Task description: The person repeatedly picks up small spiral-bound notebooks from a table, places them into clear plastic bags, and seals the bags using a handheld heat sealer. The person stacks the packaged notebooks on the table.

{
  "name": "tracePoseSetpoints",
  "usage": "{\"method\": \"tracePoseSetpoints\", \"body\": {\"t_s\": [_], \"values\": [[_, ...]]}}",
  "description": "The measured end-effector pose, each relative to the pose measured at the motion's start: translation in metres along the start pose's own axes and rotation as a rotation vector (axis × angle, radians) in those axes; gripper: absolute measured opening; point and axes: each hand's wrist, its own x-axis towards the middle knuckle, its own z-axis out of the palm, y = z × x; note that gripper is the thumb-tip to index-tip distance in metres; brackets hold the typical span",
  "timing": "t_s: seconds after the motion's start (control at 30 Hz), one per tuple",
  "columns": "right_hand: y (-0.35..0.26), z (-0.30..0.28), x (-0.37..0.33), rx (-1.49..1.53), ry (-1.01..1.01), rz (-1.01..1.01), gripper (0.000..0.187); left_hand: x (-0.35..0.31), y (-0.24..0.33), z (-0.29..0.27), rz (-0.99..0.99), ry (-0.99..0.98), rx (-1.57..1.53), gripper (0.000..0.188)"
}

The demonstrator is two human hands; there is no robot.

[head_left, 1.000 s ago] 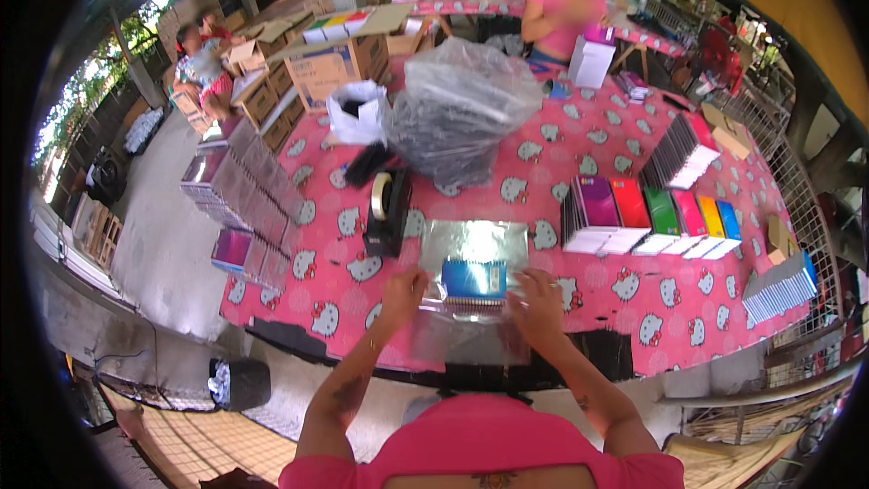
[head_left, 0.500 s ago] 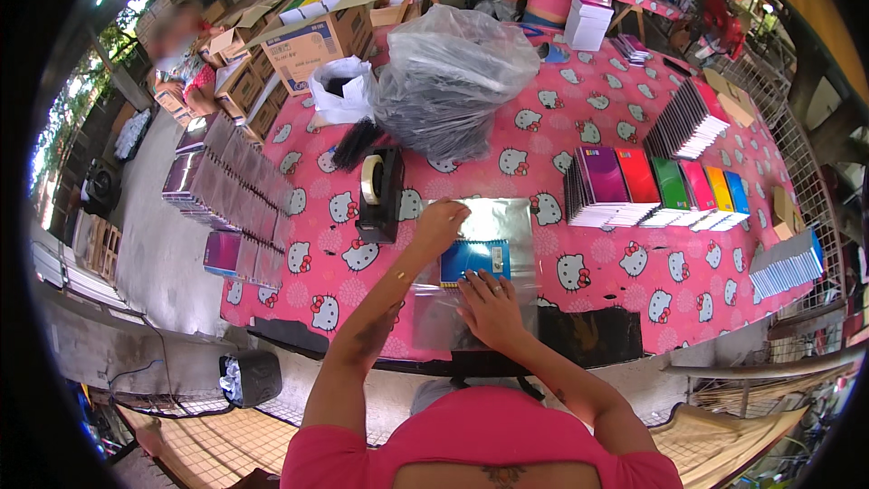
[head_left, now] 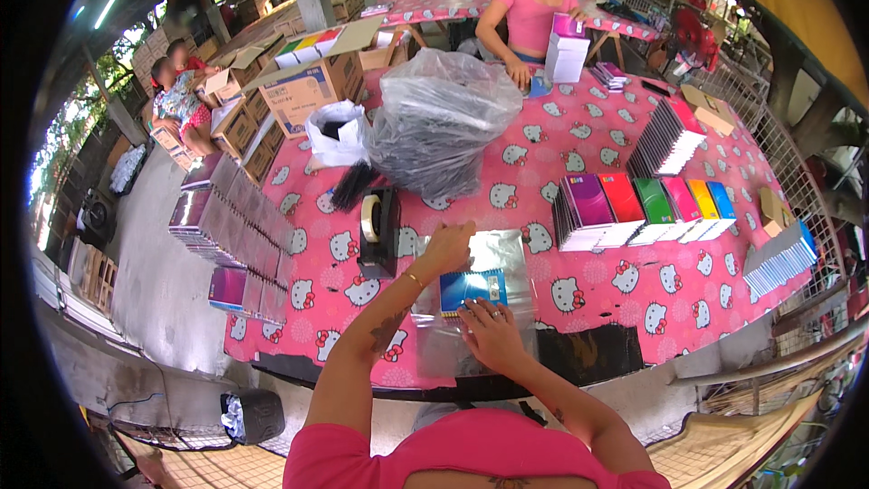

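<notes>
A small blue spiral notebook lies on sheets of clear plastic at the middle of the table's near side. My right hand rests at the notebook's lower edge, its fingers spread and nothing gripped. Just beyond the notebook's upper left corner, my left hand has its fingers drawn together at the plastic; the fingertips are partly hidden. A black tape dispenser with a pale roll stands left of my left hand.
A big plastic bag of black items stands beyond my hands. Notebook stacks flank me: wrapped ones left, coloured ones right, blue ones far right. Cartons stand behind left. A co-worker is across the table.
The view has tilted up, so the table sits lower in it. My hands keep nearly the same places around the notebook. The co-worker's hand now reaches down to the table.
</notes>
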Motion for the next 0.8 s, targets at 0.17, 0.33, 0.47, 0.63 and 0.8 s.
{"method": "tracePoseSetpoints", "body": {"t_s": [0.17, 0.33, 0.47, 0.63, 0.8], "values": [[0.0, 0.001, 0.001, -0.008, 0.037, 0.004, 0.052, -0.021, 0.041, -0.05, -0.006, -0.117, -0.197, 0.043], [-0.002, 0.001, 0.005, -0.035, 0.052, -0.029, 0.05, -0.069, 0.071, -0.025, -0.117, 0.157, -0.433, 0.04], [0.0, 0.0, 0.006, -0.048, 0.047, -0.035, 0.047, -0.071, 0.088, -0.02, -0.309, 0.316, -0.387, 0.029], [0.003, 0.005, 0.005, -0.004, 0.032, -0.038, 0.049, -0.066, 0.084, -0.02, -0.151, 0.205, -0.233, 0.018], [0.006, 0.021, -0.005, -0.065, 0.068, -0.06, 0.057, -0.097, 0.119, -0.01, -0.168, 0.274, -0.181, 0.025]]}}
